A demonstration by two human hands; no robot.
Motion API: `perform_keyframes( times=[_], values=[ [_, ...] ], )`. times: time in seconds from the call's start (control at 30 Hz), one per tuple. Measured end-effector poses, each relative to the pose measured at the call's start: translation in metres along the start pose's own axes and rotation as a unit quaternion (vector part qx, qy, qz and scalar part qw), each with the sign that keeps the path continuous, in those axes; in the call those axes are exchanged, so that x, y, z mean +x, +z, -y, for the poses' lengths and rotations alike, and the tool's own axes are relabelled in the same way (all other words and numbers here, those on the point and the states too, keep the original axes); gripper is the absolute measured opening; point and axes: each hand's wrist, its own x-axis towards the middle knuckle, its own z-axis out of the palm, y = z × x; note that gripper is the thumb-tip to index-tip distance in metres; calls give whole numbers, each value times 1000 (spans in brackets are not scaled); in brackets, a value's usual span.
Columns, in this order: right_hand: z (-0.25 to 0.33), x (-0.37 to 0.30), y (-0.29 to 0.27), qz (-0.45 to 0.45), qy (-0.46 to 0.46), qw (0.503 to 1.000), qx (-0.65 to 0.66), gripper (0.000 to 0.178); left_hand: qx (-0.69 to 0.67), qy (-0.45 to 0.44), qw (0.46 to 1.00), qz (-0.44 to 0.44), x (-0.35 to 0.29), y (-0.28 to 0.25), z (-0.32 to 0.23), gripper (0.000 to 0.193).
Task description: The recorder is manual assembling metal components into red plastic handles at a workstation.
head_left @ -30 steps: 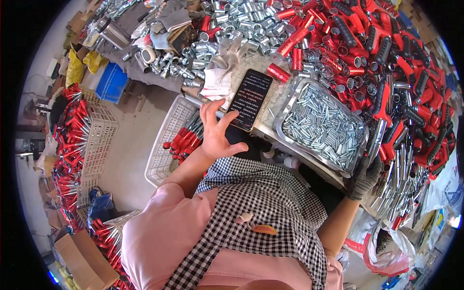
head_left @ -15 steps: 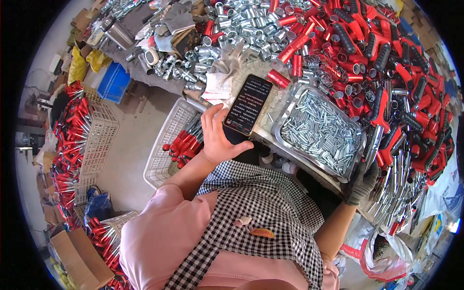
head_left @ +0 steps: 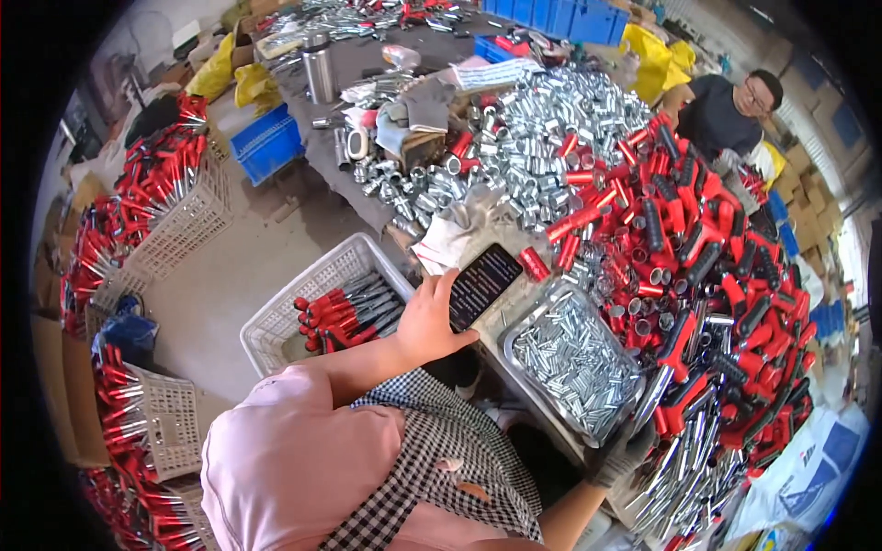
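My bare left hand (head_left: 432, 321) is at the left edge of a dark-screened phone (head_left: 484, 283) lying on the bench, its thumb stretched out and fingers apart. Whether the fingertips touch the phone is hard to tell. My right hand (head_left: 625, 455), in a grey glove, is closed around the metal end of a hand tool (head_left: 678, 354) with a red-and-black handle. That hand is by the near right corner of a metal tray (head_left: 508, 342) full of short silver pins (head_left: 574, 363). The glove partly hides its fingers.
Silver sleeves (head_left: 570, 119) and red-handled tools (head_left: 707, 248) are heaped beyond and to the right. Metal rods (head_left: 684, 468) lie beside my right hand. A white basket (head_left: 262, 335) with red-handled parts stands left. Another person (head_left: 721, 115) is at the far right.
My view has tilted up and shifted, bringing the far bench and another person into sight. My left hand stays beside the phone, and my right still grips the tool.
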Motion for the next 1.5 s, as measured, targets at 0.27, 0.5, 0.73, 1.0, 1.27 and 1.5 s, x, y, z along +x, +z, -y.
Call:
perform_keyframes(
  times=[0.27, 0.5, 0.73, 1.0, 1.27, 1.5],
  values=[
    [16, 6, -1, 32, -202, 973, -107, 56, -39, -42, 998, -35, 3, -1, 6, 101],
    [4, 5, 8, 59, 54, 957, 280, 58, -85, -24, 995, -39, 7, -11, 13, 110],
    [12, 3, 3, 61, 69, 979, 180, 61, -140, 24, 989, -29, 16, -36, 23, 114],
    [-14, 7, 2, 63, 78, 987, 125, 59, -169, 51, 965, -196, 127, -90, 57, 118],
    [2, 9, 0, -28, -97, 975, -197, 53, 14, -11, 962, -272, 266, -91, 134, 114],
    [-9, 4, -5, 30, 88, 994, -50, 54, 36, -34, 961, -272, 268, -96, 134, 111]
  ],
)
